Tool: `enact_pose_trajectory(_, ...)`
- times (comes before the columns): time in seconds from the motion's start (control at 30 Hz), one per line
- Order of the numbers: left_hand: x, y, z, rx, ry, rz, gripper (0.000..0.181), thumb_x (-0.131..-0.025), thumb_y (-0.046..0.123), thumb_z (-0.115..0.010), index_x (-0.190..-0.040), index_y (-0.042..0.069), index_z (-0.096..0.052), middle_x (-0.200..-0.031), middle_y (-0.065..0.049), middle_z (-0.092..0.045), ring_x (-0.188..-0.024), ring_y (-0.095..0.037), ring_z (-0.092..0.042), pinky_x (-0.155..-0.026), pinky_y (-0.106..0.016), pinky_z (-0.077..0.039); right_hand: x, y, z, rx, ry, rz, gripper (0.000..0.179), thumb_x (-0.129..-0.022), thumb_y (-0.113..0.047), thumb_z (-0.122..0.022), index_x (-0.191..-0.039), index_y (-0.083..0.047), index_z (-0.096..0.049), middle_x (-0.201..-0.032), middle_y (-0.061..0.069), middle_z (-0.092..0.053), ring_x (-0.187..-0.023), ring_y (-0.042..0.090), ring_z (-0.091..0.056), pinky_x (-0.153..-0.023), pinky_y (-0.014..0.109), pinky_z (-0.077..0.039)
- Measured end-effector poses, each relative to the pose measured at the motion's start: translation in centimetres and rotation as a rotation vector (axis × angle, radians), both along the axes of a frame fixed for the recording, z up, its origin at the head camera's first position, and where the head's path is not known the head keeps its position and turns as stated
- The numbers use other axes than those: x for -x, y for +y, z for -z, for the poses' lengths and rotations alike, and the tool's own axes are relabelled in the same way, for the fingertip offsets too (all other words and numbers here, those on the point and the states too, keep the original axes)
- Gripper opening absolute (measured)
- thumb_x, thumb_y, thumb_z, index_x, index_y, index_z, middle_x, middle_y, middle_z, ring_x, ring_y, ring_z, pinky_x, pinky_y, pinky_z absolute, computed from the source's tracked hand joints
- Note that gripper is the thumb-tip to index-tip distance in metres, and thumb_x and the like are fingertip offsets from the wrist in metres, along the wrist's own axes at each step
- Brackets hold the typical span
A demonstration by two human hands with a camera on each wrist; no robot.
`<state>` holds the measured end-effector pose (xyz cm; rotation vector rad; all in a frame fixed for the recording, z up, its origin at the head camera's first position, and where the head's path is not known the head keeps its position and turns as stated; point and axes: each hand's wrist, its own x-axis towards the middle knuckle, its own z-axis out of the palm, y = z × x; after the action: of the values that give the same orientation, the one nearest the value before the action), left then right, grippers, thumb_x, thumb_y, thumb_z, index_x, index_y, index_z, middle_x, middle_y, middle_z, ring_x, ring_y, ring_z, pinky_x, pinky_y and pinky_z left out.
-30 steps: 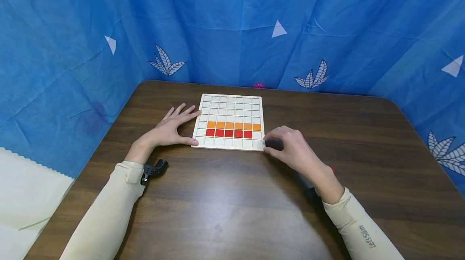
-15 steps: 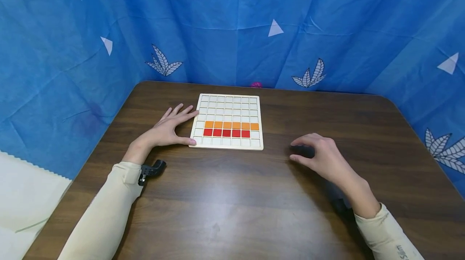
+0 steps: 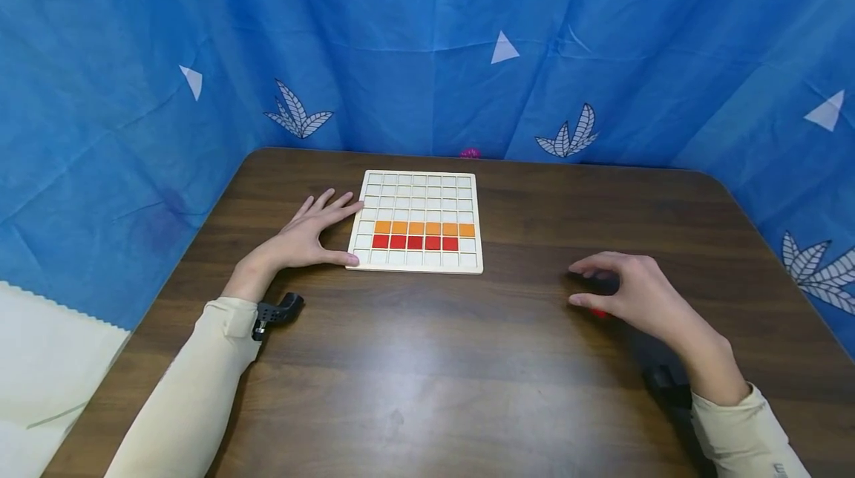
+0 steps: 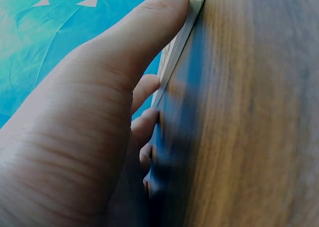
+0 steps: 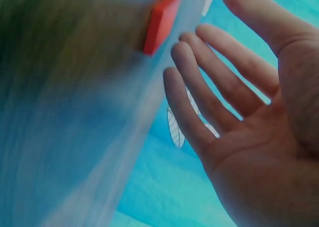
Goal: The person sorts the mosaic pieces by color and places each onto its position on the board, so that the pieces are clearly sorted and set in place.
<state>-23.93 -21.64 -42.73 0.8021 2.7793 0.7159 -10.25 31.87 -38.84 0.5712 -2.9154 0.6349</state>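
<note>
A pale square board (image 3: 421,205) with a grid of cells lies at the back of the table. Across it run a row of orange tiles (image 3: 433,228) and, just nearer, a row of red tiles (image 3: 415,242). My left hand (image 3: 300,240) is spread at the board's left side, thumb and forefinger touching its edge. The left wrist view shows the thumb against the board's edge (image 4: 184,35). To the right, my right hand (image 3: 641,289) hovers above a loose red tile (image 5: 162,23), partly hidden beneath it in the head view. Its fingers are apart and grip nothing.
The brown wooden table (image 3: 414,367) has its back edge against a blue patterned curtain (image 3: 401,55). A white cloth (image 3: 53,367) hangs beyond the table's left edge. A black wrist mount (image 3: 277,312) sticks out beside the left wrist.
My right hand has left the board's lower right corner and moved right across the table to the loose red tile. The left hand stays at the board's edge; the tile rows look the same.
</note>
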Motion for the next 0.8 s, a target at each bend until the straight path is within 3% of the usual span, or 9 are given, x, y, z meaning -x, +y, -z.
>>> enact_pose_trajectory(0.2, 0.1, 0.0, -0.1, -0.006, 0.003, -0.003, 0.106, -0.08, 0.06, -0.086, -0.167, 0.032, -0.032, -0.178, -0.004, -0.018, -0.165, -0.037, 0.002, -0.131, -0.06, 0.005, -0.3, 1.3, -1.2, -0.034, -0.188, 0.028, 0.051, -0.08, -0.045, -0.092, -0.12, -0.016, -0.079, -0.113, -0.001, -0.077, -0.102, 0.021, -0.069, -0.09, 0.048, -0.06)
enact_pose_trajectory(0.3, 0.1, 0.0, -0.1, -0.006, 0.004, -0.001, 0.106, -0.081, 0.06, -0.086, -0.167, 0.032, -0.032, -0.178, -0.004, -0.018, -0.165, -0.037, 0.002, -0.131, -0.06, 0.005, -0.4, 1.8, -1.5, -0.061, -0.242, 0.036, 0.052, -0.077, -0.044, -0.094, -0.118, -0.017, -0.079, -0.109, -0.002, -0.075, -0.1, 0.019, -0.066, -0.089, 0.042, -0.059)
enact_pose_trajectory(0.47, 0.1, -0.1, 0.0, -0.004, 0.003, 0.003, 0.106, -0.081, 0.06, -0.086, -0.167, 0.031, -0.031, -0.178, -0.005, -0.018, -0.165, -0.037, 0.002, -0.131, -0.061, 0.005, -0.3, 2.4, -1.5, -0.074, -0.278, 0.023, 0.048, -0.074, -0.035, -0.097, -0.112, -0.015, -0.078, -0.101, -0.004, -0.072, -0.094, 0.016, -0.064, -0.081, 0.031, -0.059)
enact_pose_trajectory(0.8, 0.2, -0.1, 0.1, -0.002, 0.004, 0.004, 0.106, -0.081, 0.06, -0.086, -0.167, 0.032, -0.031, -0.178, -0.004, -0.017, -0.165, -0.037, 0.003, -0.131, -0.061, 0.005, -0.1, 2.2, -1.2, -0.051, -0.286, 0.0, 0.04, -0.076, -0.019, -0.096, -0.109, -0.01, -0.075, -0.094, -0.004, -0.07, -0.087, 0.013, -0.063, -0.075, 0.024, -0.059)
